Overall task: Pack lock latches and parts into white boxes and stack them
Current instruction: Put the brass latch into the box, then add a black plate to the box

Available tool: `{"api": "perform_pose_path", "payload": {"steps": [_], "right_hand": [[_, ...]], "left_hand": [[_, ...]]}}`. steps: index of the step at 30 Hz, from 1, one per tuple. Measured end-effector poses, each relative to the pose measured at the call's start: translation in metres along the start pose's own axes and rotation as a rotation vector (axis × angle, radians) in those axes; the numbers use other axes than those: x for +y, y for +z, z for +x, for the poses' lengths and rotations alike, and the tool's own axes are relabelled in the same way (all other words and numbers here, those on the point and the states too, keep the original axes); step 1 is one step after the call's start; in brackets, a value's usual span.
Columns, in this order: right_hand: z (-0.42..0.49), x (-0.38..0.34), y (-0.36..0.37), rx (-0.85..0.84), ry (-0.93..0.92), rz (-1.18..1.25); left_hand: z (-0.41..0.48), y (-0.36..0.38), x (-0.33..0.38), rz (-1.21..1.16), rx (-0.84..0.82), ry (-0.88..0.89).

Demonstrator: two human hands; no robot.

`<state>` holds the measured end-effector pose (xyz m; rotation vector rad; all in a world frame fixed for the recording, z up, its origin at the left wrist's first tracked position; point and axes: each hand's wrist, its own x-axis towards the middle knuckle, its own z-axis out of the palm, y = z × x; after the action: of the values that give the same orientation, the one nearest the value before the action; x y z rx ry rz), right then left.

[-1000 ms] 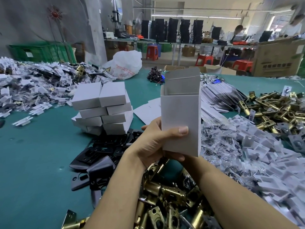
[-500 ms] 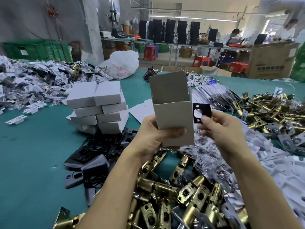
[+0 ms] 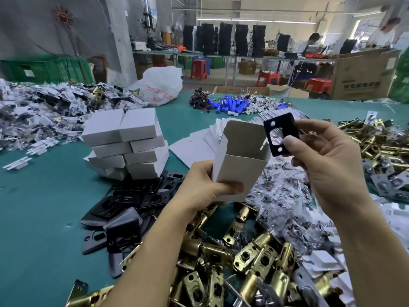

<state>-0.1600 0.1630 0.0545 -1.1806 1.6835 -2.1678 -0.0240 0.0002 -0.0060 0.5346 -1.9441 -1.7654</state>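
My left hand grips an open white box upright, its top flap raised and the mouth facing me. My right hand pinches a black strike plate with a large centre cutout and two screw holes, held just beside the box's upper right corner. Brass lock latches lie heaped below my arms. A stack of closed white boxes stands on the green table to the left.
Black plates are piled left of my left arm. Bags of small parts and white inserts lie on the right, flat box blanks behind. More brass latches sit far right; packaged parts far left.
My right hand came up from behind the box with a black plate and lifted it to the box's top right corner. The box tilted so its open mouth shows.
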Motion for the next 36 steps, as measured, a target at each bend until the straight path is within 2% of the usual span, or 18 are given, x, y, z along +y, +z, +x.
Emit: {"api": "perform_pose_path", "payload": {"steps": [6, 8, 11, 14, 18, 29, 36], "right_hand": [[-0.001, -0.013, 0.009, -0.045, -0.358, -0.423], [-0.002, -0.012, 0.011, -0.07, -0.402, -0.562], [-0.002, -0.013, 0.014, -0.08, -0.432, -0.636], [-0.003, -0.015, 0.017, -0.062, -0.414, -0.595], [-0.002, -0.013, 0.021, -0.022, -0.281, -0.479], [-0.002, 0.001, 0.03, -0.051, -0.355, -0.776], [0.0, -0.006, 0.024, -0.175, -0.227, -0.896]], "left_hand": [[-0.001, 0.001, -0.003, 0.003, -0.101, -0.063], [0.0, 0.001, -0.003, -0.003, -0.118, -0.068], [0.0, 0.001, -0.003, -0.009, -0.131, -0.074], [-0.001, 0.002, -0.001, -0.035, -0.136, -0.082], [-0.002, 0.001, -0.001, -0.071, -0.131, -0.079], [-0.001, 0.002, -0.003, -0.061, -0.155, -0.064], [0.001, 0.001, -0.005, -0.049, -0.128, -0.028]]}}
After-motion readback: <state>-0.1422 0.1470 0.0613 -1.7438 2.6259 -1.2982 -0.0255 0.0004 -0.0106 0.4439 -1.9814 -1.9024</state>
